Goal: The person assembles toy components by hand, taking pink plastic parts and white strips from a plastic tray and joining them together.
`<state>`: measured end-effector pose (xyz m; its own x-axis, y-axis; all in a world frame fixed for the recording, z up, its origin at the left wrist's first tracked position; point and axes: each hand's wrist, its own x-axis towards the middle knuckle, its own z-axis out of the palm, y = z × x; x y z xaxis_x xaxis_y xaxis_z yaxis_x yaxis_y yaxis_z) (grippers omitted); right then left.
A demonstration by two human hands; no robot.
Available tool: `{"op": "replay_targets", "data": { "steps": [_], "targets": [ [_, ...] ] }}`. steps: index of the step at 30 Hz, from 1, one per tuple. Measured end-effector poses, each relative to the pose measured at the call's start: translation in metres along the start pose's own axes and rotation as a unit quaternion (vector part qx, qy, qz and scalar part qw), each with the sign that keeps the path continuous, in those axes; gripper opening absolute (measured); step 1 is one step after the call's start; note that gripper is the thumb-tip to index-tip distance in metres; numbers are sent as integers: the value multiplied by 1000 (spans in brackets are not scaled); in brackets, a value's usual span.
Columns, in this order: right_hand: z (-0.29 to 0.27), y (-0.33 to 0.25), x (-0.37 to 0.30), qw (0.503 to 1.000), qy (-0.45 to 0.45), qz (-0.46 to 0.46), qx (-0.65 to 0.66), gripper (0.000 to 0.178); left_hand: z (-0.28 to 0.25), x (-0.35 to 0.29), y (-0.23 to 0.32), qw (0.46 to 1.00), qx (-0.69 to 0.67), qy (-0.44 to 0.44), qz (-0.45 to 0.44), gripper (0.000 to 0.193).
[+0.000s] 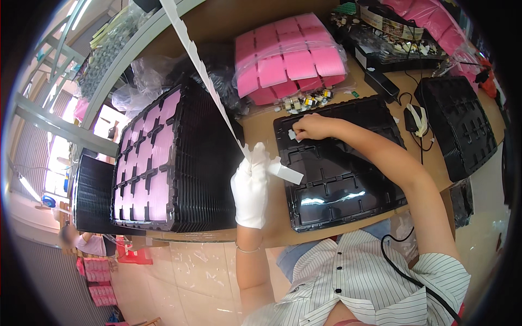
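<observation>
Left grip (251,187) around white strip (200,68)

The left hand (250,187) is gloved in white and held upright, its fingers (259,152) gathered closed at the top. Below it the wrist (249,234) is bare and nearly straight, in line with the left forearm (253,274), which rises almost vertically from the lower edge. The right hand (314,127) is bare, farther forward, knuckles up and fingers curled downward; its fingertips are partly hidden, so their closure is hard to judge. The right forearm (375,149) slants back rightward to a bent elbow (421,187), well apart from the left arm.
</observation>
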<state>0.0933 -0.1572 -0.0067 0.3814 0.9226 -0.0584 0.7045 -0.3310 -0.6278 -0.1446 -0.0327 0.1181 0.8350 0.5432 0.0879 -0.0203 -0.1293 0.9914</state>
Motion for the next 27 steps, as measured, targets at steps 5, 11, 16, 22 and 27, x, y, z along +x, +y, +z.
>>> {"op": "replay_targets", "data": {
  "steps": [5,11,16,22,27],
  "targets": [
    [-3,-44,0,962,-25,122,-245,38,-25,3,-13,999,39,-33,-16,36],
    [3,-23,8,980,125,53,-146,30,-14,2,-9,999,18,-30,-8,30],
    [2,-24,25,995,93,-3,-32,30,-11,0,-6,1000,-5,5,28,33],
    [0,-9,36,996,26,74,36,14,-11,0,1,1000,11,-5,-9,33],
    [11,-7,19,890,451,-51,53,16,-6,0,-2,1000,-1,-7,2,32]
  ]
}}
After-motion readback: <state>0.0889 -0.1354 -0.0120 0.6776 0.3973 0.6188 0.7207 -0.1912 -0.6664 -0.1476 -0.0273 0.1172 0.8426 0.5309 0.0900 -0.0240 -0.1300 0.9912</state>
